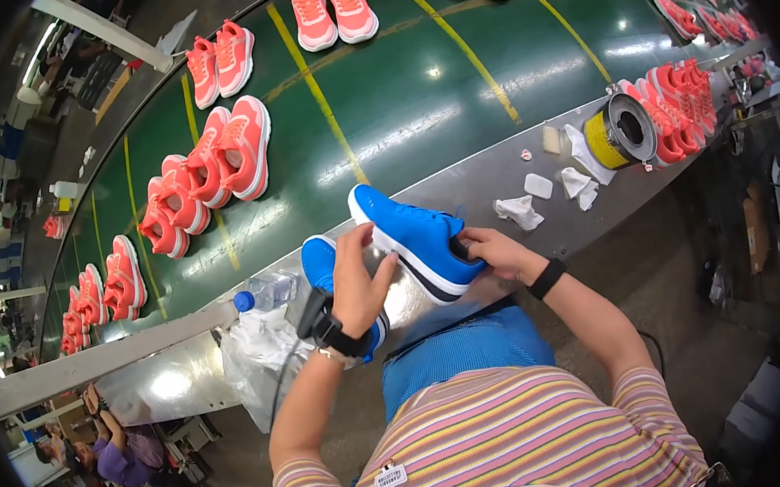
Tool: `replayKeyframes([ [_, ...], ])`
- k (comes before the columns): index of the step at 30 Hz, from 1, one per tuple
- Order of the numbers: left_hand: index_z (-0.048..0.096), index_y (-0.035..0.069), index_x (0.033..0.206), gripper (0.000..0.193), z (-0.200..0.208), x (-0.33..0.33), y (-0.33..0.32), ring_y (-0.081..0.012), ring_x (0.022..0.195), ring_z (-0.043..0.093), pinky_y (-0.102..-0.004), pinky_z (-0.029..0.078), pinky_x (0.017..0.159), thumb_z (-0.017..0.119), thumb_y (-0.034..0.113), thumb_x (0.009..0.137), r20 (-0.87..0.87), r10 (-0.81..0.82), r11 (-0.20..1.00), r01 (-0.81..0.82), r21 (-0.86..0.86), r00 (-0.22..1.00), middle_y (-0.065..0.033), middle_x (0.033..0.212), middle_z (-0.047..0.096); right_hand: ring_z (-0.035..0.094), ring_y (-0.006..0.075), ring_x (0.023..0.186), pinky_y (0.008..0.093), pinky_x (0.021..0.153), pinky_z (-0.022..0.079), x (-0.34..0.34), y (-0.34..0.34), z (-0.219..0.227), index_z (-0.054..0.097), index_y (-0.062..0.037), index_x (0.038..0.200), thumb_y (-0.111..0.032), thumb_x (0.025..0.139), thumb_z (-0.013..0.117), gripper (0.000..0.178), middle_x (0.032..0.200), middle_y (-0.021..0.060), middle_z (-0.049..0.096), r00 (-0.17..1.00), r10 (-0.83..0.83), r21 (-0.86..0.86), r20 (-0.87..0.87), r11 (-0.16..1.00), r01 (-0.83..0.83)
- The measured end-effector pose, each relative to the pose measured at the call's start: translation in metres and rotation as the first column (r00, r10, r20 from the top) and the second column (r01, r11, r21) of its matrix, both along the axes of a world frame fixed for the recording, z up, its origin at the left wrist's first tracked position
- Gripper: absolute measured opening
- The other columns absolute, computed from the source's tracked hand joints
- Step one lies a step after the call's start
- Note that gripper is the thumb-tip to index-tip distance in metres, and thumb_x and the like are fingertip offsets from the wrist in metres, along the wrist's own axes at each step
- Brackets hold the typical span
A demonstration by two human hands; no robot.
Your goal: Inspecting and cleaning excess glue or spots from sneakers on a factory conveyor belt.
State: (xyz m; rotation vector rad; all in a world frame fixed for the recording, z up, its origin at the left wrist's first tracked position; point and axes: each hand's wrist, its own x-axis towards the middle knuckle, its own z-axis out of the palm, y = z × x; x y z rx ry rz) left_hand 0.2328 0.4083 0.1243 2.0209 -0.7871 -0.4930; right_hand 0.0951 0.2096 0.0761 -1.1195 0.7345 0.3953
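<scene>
A blue sneaker with a white sole is tilted in front of me, its toe pointing to the far left. My right hand grips it at the heel opening, fingers at the collar and partly inside. On the sole's left side, the fingertips and thumb of my left hand hold the same shoe, with a gap between thumb and fingers. A second blue sneaker lies behind my left hand and wrist, which hide much of it.
A green conveyor belt with yellow lines carries several coral sneakers. Along the metal ledge are a yellow-and-black tin, crumpled white wipes and more coral shoes. A blue-capped bottle and a plastic bag sit left.
</scene>
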Motion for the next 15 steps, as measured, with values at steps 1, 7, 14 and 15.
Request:
replayKeyframes([
  [1,0.039,-0.001,0.121,0.052,-0.006,-0.009,0.003,-0.0224,0.103,0.049,-0.0325,0.043,0.086,0.066,0.009,0.077,-0.194,0.120,0.990,-0.131,-0.044,0.974,-0.0126,0.110,0.048,0.058,0.0228,0.094,0.0383,0.065,0.056,-0.005,0.001,0.003,0.037,0.0002,0.128,-0.002,0.075,0.041,0.053,0.116,0.0137,0.050,0.997,-0.071,0.167,-0.018,0.983,0.073],
  [7,0.038,-0.001,0.123,0.055,-0.013,-0.027,-0.007,-0.0202,0.103,0.050,-0.0384,0.045,0.083,0.059,0.033,0.085,-0.857,0.243,0.924,-0.377,0.062,0.454,-0.0118,0.111,0.049,0.057,0.0256,0.099,0.0411,0.068,0.056,-0.013,-0.001,0.018,0.033,0.0030,0.129,-0.003,0.077,0.039,0.052,0.118,0.0156,0.049,0.991,-0.128,0.248,0.043,0.962,0.114],
  [14,0.041,-0.003,0.122,0.060,-0.042,-0.035,-0.029,-0.0247,0.100,0.055,-0.0423,0.043,0.087,0.052,0.044,0.086,-0.985,0.018,0.963,-0.268,-0.029,0.172,-0.0144,0.112,0.054,0.057,0.0240,0.098,0.0399,0.068,0.055,-0.015,-0.002,0.028,0.037,0.0013,0.127,-0.007,0.080,0.040,0.048,0.116,0.0131,0.051,0.987,-0.155,0.234,0.032,0.962,0.143],
  [15,0.041,-0.003,0.122,0.060,-0.041,-0.037,-0.034,-0.0247,0.100,0.055,-0.0423,0.043,0.087,0.052,0.044,0.086,-0.985,0.015,0.965,-0.260,-0.031,0.173,-0.0144,0.112,0.054,0.057,0.0240,0.098,0.0399,0.068,0.055,-0.017,-0.004,0.026,0.037,0.0013,0.127,-0.007,0.080,0.040,0.048,0.116,0.0131,0.051,0.986,-0.163,0.233,0.033,0.961,0.151],
])
